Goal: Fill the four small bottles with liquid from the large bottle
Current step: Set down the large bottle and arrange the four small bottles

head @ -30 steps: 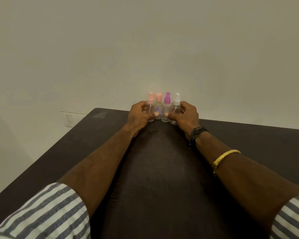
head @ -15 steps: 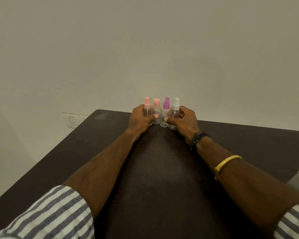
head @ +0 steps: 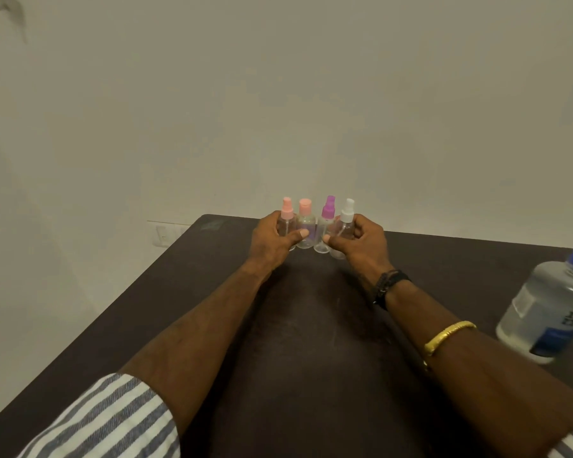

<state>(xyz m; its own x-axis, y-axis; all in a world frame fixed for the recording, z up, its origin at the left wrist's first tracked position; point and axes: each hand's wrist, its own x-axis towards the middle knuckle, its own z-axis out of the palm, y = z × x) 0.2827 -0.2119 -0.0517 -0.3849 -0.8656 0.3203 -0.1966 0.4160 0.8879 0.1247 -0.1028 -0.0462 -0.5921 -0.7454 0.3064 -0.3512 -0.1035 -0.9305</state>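
While four small bottles (head: 306,226) stand upright in a tight row at the far edge of the dark table (head: 311,342), both hands are on them: the left hand (head: 272,241) curls round the light pink spray bottle (head: 287,211) at the row's left end, thumb laid across the flat-capped pink bottle (head: 305,208) beside it. Right hand (head: 361,244) wraps the white spray bottle (head: 347,213) at the other end, thumb tip against the purple spray bottle (head: 328,208). Large bottle (head: 549,309), blue cap, clear liquid inside, stands at the table's right side, well apart from both hands
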